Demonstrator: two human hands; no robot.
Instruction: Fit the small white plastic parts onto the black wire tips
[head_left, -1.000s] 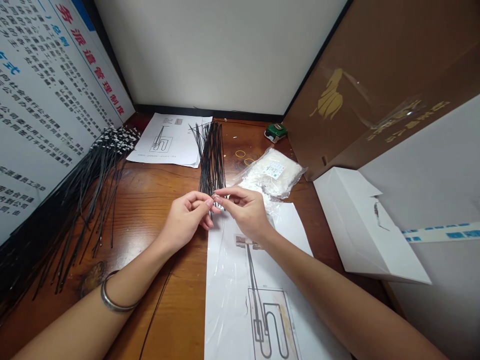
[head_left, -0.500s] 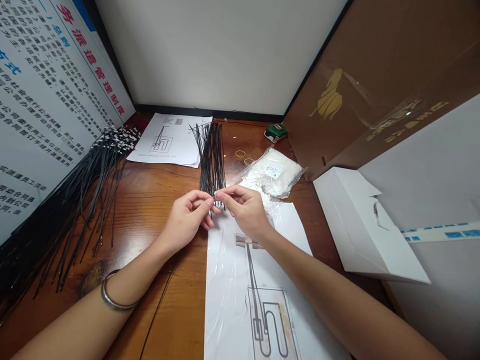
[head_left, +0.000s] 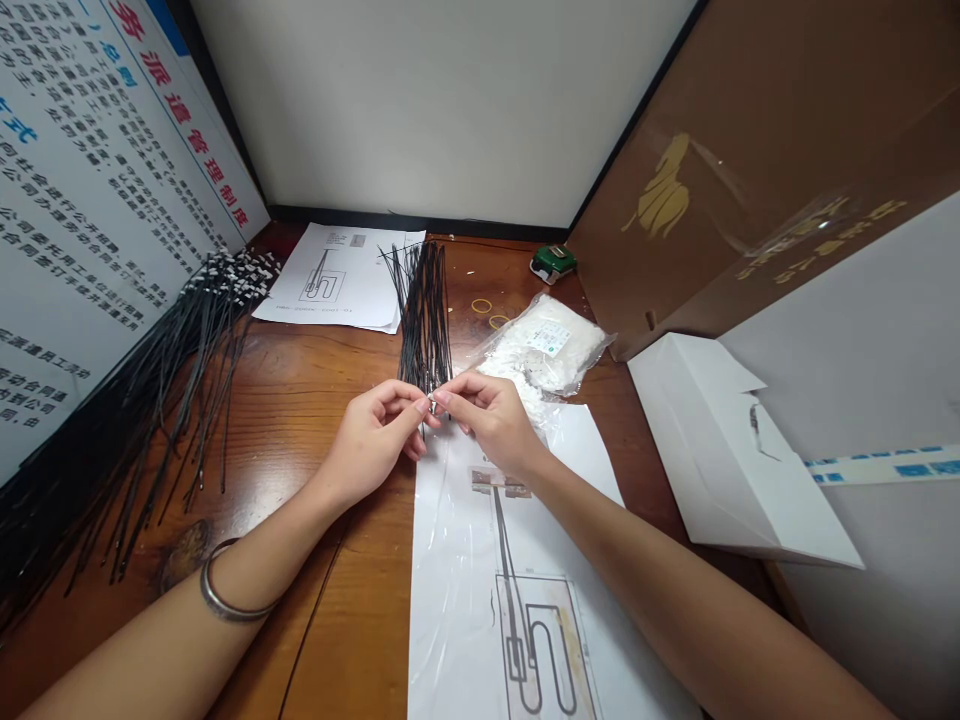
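Wire tip (head_left: 431, 404) pinched by left hand (head_left: 371, 440) and right hand (head_left: 491, 425), both clamped on it, at 6 o'clock end of black wire bundle (head_left: 424, 315). Right fingertips drawn closer than a second ago; fine work at the tip goes on.

We read red Chinese characters 务派遣管理制度 slanting across the white printed wall board (head_left: 90, 200) on our left, a blue 式 beside its small black lines, too fine for us, gold logo and lettering on the brown cardboard box (head_left: 750, 150), unreadable, tiny label on the clear plastic bag (head_left: 547, 350), illegible.
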